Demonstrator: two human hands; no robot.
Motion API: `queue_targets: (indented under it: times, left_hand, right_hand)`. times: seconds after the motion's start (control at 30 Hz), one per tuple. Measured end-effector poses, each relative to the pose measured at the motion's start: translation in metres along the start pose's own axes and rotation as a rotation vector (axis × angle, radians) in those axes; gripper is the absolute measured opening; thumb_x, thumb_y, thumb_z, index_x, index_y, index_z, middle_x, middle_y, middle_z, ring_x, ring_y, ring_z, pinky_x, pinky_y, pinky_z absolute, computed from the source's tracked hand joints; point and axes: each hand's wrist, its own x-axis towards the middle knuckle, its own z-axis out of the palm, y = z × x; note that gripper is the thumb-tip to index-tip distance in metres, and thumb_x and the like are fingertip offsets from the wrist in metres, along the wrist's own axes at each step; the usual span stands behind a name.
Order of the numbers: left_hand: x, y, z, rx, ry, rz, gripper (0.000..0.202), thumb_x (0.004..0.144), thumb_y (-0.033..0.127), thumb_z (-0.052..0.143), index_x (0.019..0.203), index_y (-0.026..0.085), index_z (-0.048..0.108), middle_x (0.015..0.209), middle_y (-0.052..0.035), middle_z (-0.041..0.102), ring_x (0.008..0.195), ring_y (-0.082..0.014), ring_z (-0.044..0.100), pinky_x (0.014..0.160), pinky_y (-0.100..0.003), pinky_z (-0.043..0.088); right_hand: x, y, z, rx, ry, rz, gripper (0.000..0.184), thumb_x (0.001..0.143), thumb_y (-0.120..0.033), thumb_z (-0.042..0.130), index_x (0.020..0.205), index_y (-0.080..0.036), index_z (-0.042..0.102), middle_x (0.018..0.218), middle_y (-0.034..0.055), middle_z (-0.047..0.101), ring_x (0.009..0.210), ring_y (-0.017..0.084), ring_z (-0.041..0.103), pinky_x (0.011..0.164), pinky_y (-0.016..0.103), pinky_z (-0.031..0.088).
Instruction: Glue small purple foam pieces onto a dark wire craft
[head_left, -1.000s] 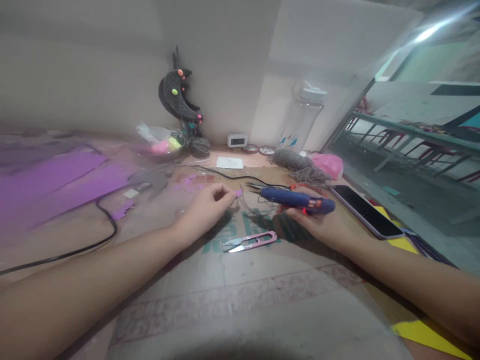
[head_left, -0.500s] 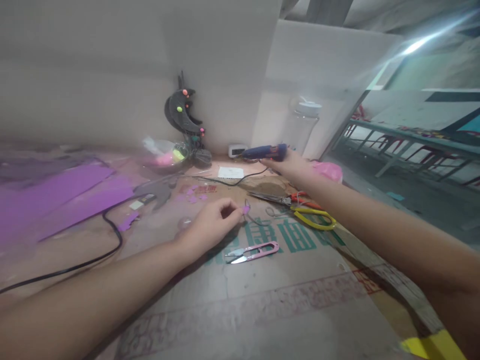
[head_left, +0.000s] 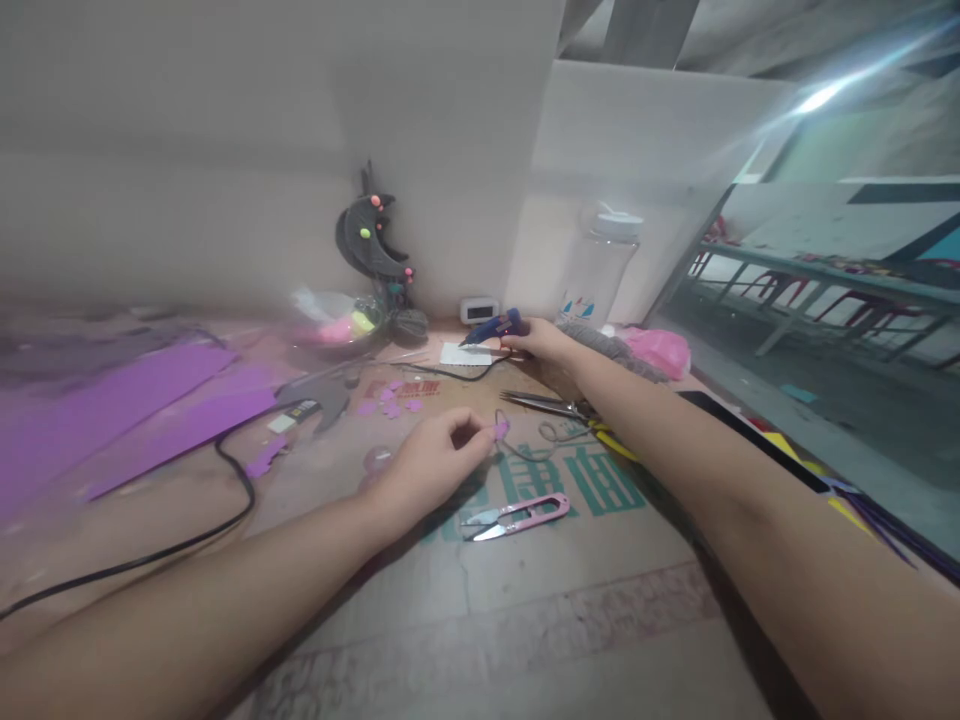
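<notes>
At the pinched fingertips of the left hand sits a small purple piece, just above the cardboard, with no more gap between thumb and forefinger than its thin edge seems to need. It looks light and flexible, likely to crease if squeezed hard, so an edge is probably the best place to hold it. Grey yarn curls just beside it; whether the two are joined I cannot tell. The right hand is wrapped around a blue glue gun, stiff and surely heavier, best taken by its body away from the nozzle, which points down and left over a white card, contact unclear. The left forearm angles inward, low, while the right forearm reaches farther forward
</notes>
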Motion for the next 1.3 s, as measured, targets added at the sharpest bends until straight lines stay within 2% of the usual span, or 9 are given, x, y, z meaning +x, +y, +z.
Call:
queue_targets:
  times: [0.17,0.27,0.3,0.43,0.53,0.73,1.1,1.2,1.3]
  left_hand:
    - [0.000,0.000,0.000,0.005,0.001,0.003,0.027,0.086,0.041,0.051,0.073,0.019,0.059,0.068,0.0010,0.061,0.065,-0.0150,0.055,0.058,-0.023,0.039]
    - [0.000,-0.002,0.000,0.000,0.015,0.031,0.029,0.087,0.042,0.051,0.072,0.019,0.058,0.068,0.0016,0.060,0.065,-0.0144,0.055,0.058,-0.023,0.038]
    - [0.000,-0.002,0.000,-0.005,0.015,0.039,0.029,0.087,0.043,0.051,0.072,0.019,0.058,0.068,0.0017,0.060,0.064,-0.0142,0.054,0.058,-0.023,0.038]
    - [0.001,-0.002,0.000,-0.024,0.025,0.053,0.030,0.088,0.043,0.050,0.074,0.019,0.060,0.069,0.0010,0.061,0.065,-0.0145,0.054,0.059,-0.024,0.038]
    - [0.000,0.001,-0.001,-0.051,0.019,0.037,0.028,0.089,0.042,0.049,0.079,0.018,0.061,0.072,-0.0004,0.062,0.067,-0.0152,0.056,0.062,-0.025,0.040]
    - [-0.001,0.002,-0.002,-0.043,0.021,0.050,0.028,0.089,0.041,0.050,0.082,0.018,0.064,0.076,-0.0020,0.066,0.074,-0.0169,0.060,0.068,-0.026,0.043]
    - [-0.003,0.002,0.000,0.053,-0.036,0.110,0.033,0.090,0.044,0.049,0.077,0.018,0.063,0.073,-0.0009,0.064,0.070,-0.0164,0.057,0.066,-0.027,0.041]
    - [-0.002,-0.004,0.000,-0.052,0.029,0.099,0.029,0.094,0.041,0.042,0.093,0.018,0.060,0.083,-0.0027,0.065,0.077,-0.0167,0.060,0.072,-0.028,0.045]
    - [-0.001,-0.009,0.001,-0.127,-0.007,0.114,0.034,0.094,0.032,0.044,0.125,0.021,0.050,0.113,-0.0075,0.064,0.098,-0.0180,0.061,0.085,-0.031,0.047]
  right_hand:
    - [-0.028,-0.005,-0.018,-0.053,0.101,-0.021,0.036,0.080,-0.030,0.067,0.110,-0.011,0.064,0.104,0.0133,0.070,0.093,0.022,0.064,0.088,0.034,0.046]
    - [-0.062,-0.017,-0.024,-0.049,0.183,-0.043,0.039,0.088,-0.034,0.055,0.120,-0.012,0.057,0.114,0.0136,0.067,0.099,0.021,0.062,0.090,0.033,0.045]
    - [-0.075,-0.022,-0.025,-0.035,0.195,-0.059,0.036,0.089,-0.036,0.053,0.116,-0.013,0.059,0.110,0.0118,0.068,0.097,0.019,0.062,0.089,0.032,0.045]
    - [-0.130,-0.039,-0.019,0.147,-0.029,-0.145,0.029,0.087,-0.042,0.053,0.086,-0.015,0.066,0.086,0.0046,0.070,0.080,0.017,0.063,0.075,0.028,0.047]
    - [-0.156,-0.044,-0.009,0.252,-0.124,-0.039,0.026,0.085,-0.039,0.056,0.085,-0.015,0.067,0.079,0.0048,0.071,0.070,0.016,0.063,0.062,0.026,0.046]
    - [-0.166,-0.046,0.004,0.443,-0.145,0.012,0.030,0.081,-0.041,0.061,0.088,-0.014,0.071,0.073,0.0027,0.068,0.062,0.012,0.059,0.059,0.025,0.045]
    - [-0.173,-0.054,0.004,0.478,-0.199,0.016,0.023,0.077,-0.037,0.066,0.078,-0.014,0.068,0.069,0.0003,0.065,0.063,0.011,0.057,0.062,0.024,0.045]
    - [-0.175,-0.054,0.003,0.489,-0.194,-0.014,0.023,0.079,-0.037,0.064,0.080,-0.015,0.066,0.070,0.0003,0.065,0.063,0.011,0.057,0.062,0.024,0.045]
    - [-0.180,-0.057,0.001,0.408,-0.215,-0.062,0.019,0.081,-0.034,0.061,0.081,-0.016,0.066,0.070,0.0002,0.065,0.064,0.012,0.058,0.062,0.024,0.045]
